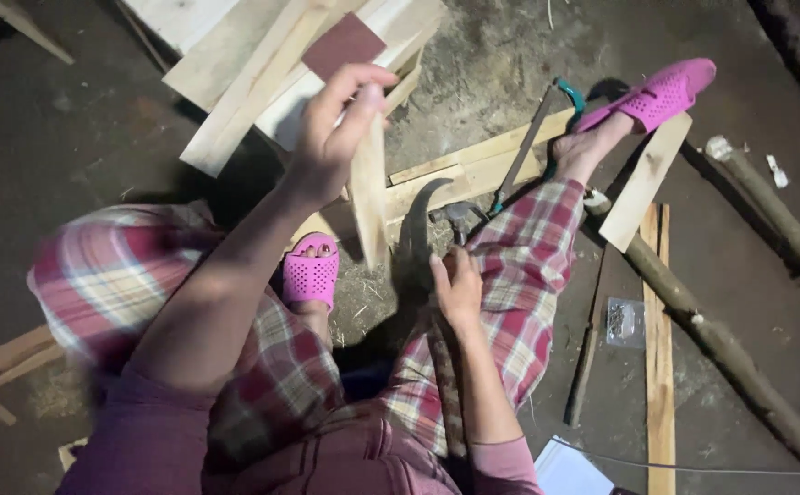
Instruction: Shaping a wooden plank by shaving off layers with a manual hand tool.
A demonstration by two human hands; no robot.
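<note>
The person sits low on the floor (510,55), knees spread in plaid trousers, pink slippers on both feet. The left hand (331,128) is raised in front of them, fingers curled and pinching the upper end of a thin wooden slat (369,197), which hangs nearly upright with its lower end tapering toward a point. The right hand (460,289) is closed around the handle of a curved blade (412,229), a dark sickle-shaped knife that rises from the lap with its tip arcing toward the slat; blade and wood are just beside each other, and I cannot tell whether they touch.

As for progress, the slat already looks narrowed at its lower end, so I judge some shaving is done, though the edge is blurred and how much remains is hard to say. Fine shavings and dust lie on the floor between the feet.

Around them: a stack of pale boards (263,55) with a dark reddish sheet (343,44) on top, a hacksaw with a green handle (537,137) lying over more planks, a long plank (659,348) to the right, rough branches (730,348), and a small clear packet (624,321).
</note>
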